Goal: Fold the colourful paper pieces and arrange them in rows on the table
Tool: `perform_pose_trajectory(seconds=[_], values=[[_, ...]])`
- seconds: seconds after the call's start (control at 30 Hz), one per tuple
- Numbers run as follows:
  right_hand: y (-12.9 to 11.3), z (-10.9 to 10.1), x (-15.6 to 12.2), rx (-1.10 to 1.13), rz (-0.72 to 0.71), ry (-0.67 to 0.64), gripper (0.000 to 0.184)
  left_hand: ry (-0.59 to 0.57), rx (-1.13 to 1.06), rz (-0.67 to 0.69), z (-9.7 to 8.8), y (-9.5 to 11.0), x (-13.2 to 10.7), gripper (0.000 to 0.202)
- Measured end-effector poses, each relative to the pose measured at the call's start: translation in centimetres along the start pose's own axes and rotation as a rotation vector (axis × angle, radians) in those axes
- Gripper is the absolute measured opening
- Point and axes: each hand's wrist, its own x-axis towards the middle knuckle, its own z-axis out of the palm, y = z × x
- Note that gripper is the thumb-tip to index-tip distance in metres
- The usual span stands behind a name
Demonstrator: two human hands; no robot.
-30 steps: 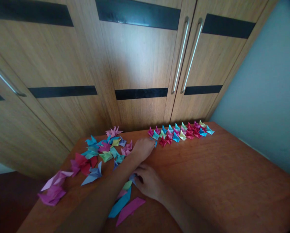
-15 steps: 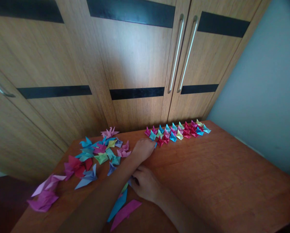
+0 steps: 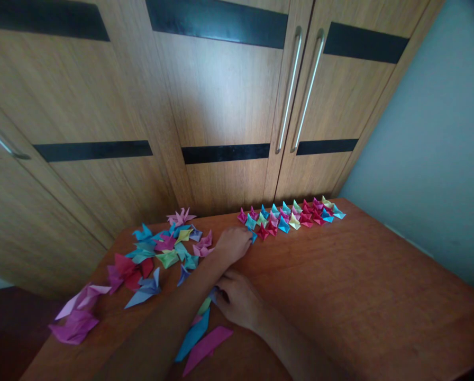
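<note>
- L hand is at near L end of the folded-pc rows, by a small blue pc. Vs. half a sec ago, hand is in abt the same spot, but a bit more of the blue pc shows past the knuckles.
- Blue pc sits just L of the red pc at the near edge of the rows. Reads as a fine adjustment at that spot, not a carry, IMO.
- L grip: fingers bent down toward blue pc, tips hidden behind back of hand. Can't tell if pinching it or only touching.
- R hand is nearer the body, tucked beside L forearm, basically unchanged. Thumb & fingers curl w/ a dark gap btwn; periwinkle pc shows at their L edge. Can't tell if it's held or just touched.
- Next to R hand: green pc, partly behind L forearm, then blue strip & magenta strip lying flat, side by side.
- L side of table: looser cluster of bigger folded pcs, incl. red pc w/ spread flaps & magenta folded pc near the edge. No visible change there bar slight cam shift.
- Wood cabinet stands behind.
</note>
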Motion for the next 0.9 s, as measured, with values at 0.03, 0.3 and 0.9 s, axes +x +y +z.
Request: perform_pose_trajectory(seconds=[0.03,0.3,0.9], values=[[-0.01,0.00,0.00,-0.003,0.001,0.001,0.023,-0.002,-0.001,-0.009,-0.03,0.02,-0.04,0.018],[-0.02,0.05,-0.02,-0.011,0.003,0.016,0.023,-0.006,-0.007,-0.048,-0.34,0.18,-0.13,0.019],[-0.02,0.00,-0.05,-0.023,-0.005,0.012,0.020,-0.007,-0.025,-0.062,-0.31,0.51,0.55,0.020]])
